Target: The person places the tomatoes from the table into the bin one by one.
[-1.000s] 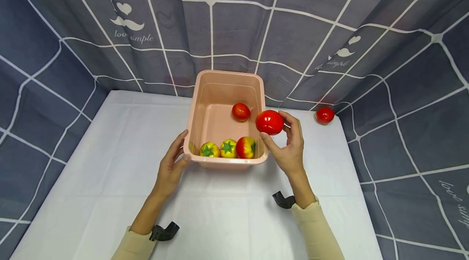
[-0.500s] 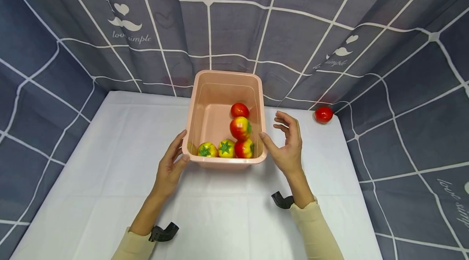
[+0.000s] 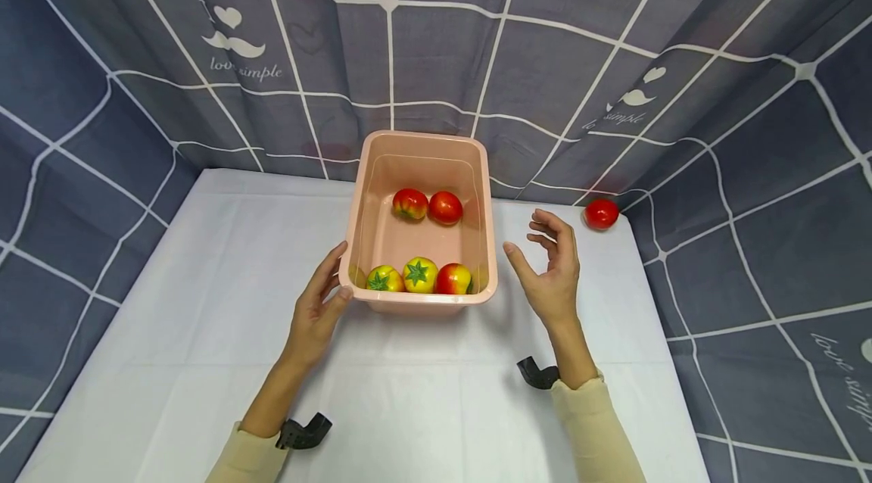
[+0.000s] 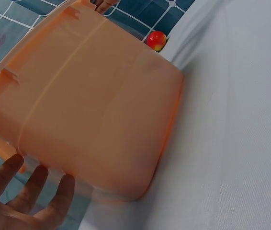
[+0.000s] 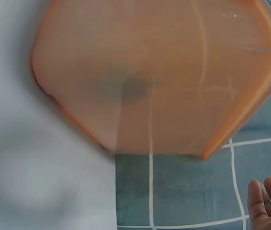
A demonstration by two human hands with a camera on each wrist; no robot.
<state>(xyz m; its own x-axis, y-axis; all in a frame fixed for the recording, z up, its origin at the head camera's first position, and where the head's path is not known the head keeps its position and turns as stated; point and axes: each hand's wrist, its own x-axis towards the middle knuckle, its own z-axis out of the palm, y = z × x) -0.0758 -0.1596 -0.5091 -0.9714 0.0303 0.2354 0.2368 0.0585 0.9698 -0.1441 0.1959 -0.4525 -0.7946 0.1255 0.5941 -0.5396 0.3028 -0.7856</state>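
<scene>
A pink plastic bin (image 3: 425,299) stands on the white table. My left hand (image 3: 316,309) holds its front left corner, thumb at the corner and fingertips along the left side; in the left wrist view, the fingers (image 4: 59,203) meet the bin's wall. Inside lie several tomatoes: a red-and-green one (image 3: 410,204) beside a red one (image 3: 446,207) towards the back, and yellow-green (image 3: 420,275) and red-yellow ones (image 3: 453,279) along the front. To the right of the bin, apart from it, my right hand (image 3: 553,278) holds nothing, its fingers loosely bent.
Another red tomato (image 3: 602,214) lies at the table's back right corner, beyond my right hand. A grey curtain (image 3: 443,51) with white grid lines surrounds the table (image 3: 204,301) at the back and both sides.
My right hand has let go of a tomato over the bin's right rim and moved right. That tomato dropped in and rolled to the back, left of the red one. The left hand stays put.
</scene>
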